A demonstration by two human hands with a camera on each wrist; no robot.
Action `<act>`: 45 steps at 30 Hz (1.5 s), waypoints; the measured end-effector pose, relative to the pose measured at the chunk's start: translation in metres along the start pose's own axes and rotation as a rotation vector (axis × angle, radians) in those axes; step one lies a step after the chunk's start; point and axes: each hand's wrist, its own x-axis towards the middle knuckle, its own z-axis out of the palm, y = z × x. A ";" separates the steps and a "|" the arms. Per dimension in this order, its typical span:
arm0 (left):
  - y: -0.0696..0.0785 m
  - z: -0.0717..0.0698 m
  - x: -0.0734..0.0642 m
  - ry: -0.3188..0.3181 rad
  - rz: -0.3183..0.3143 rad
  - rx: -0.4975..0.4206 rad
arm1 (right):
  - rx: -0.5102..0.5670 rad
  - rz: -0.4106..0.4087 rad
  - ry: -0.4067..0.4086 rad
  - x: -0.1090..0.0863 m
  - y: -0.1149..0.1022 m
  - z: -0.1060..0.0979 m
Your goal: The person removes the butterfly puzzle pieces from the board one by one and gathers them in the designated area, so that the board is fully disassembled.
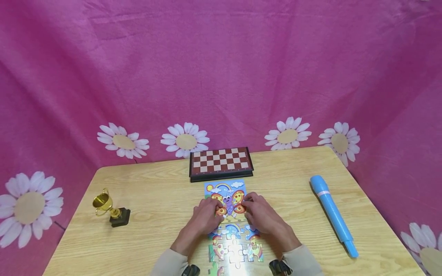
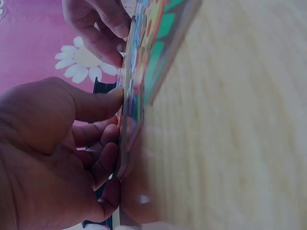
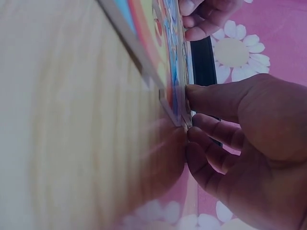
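Note:
A butterfly picture board (image 1: 228, 199) with a rainbow and a sun lies in the middle of the table. My left hand (image 1: 208, 215) pinches its left edge, thumb on top and fingertips curled at the side, as the left wrist view shows. On the opposite edge my right hand (image 1: 263, 214) pinches it the same way, its thumb (image 3: 213, 100) over the face. Directly below the board, toward me, jigsaw pieces (image 1: 236, 253) with matching colours lie joined in part, with gaps among them. Both forearms flank these pieces and hide some of their outer edges.
Behind the picture board stands a red-and-white chessboard case (image 1: 221, 163). A small gold trophy cup (image 1: 109, 205) on a black base stands at the left. Along the right side lies a long blue stick-like thing (image 1: 333, 214) with a pale band. A pink flowered cloth (image 1: 221, 76) hangs behind the wooden table (image 1: 159, 191).

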 end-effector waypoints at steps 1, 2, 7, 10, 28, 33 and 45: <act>0.001 0.000 0.000 -0.006 -0.006 -0.005 | -0.002 -0.001 0.000 0.000 0.000 0.000; 0.001 0.000 0.000 -0.008 -0.008 -0.007 | -0.004 -0.001 -0.001 0.000 -0.001 0.000; 0.004 0.001 0.000 0.010 -0.024 -0.017 | -0.015 0.011 -0.008 0.000 -0.001 0.000; 0.007 0.001 0.000 0.014 -0.042 -0.029 | -0.019 0.003 -0.004 -0.001 0.001 0.000; 0.004 0.001 -0.001 0.083 0.067 -0.138 | 0.007 0.004 -0.010 0.001 0.004 0.000; 0.005 -0.002 -0.004 0.095 0.100 -0.170 | -0.002 -0.008 0.004 0.000 0.004 -0.001; 0.011 -0.008 -0.022 0.085 0.114 -0.204 | -0.057 -0.063 0.021 -0.002 0.006 -0.002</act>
